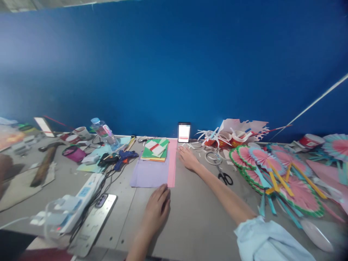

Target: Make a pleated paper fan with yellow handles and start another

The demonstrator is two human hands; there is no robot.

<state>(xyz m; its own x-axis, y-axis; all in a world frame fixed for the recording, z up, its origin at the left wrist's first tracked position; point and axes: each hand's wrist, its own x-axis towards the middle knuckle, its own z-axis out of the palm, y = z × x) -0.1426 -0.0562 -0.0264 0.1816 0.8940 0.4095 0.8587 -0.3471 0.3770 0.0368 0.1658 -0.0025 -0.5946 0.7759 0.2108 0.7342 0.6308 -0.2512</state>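
Note:
My left hand point(157, 203) rests on the grey table, fingers loosely bent and holding nothing. Its fingertips lie by the lower edge of a purple paper sheet point(150, 174). A pink sheet point(172, 163) shows along that sheet's right side, and a stack of green paper point(146, 154) with white and red pieces lies on top. Farther out, my right hand point(188, 158) is open with its palm down, fingers reaching toward white paper scraps point(194, 145) below an upright phone point(184, 132). Black-handled scissors point(225, 178) and a roll of tape point(212, 158) lie right of it.
Pleated paper fans point(272, 166) cover the right side, near paper cups point(239, 137). At left are a power strip point(78, 203), a phone point(95, 224), a blue glue gun point(123, 158), a bottle point(104, 132) and a hammer point(46, 165). A blue partition point(174, 65) stands behind.

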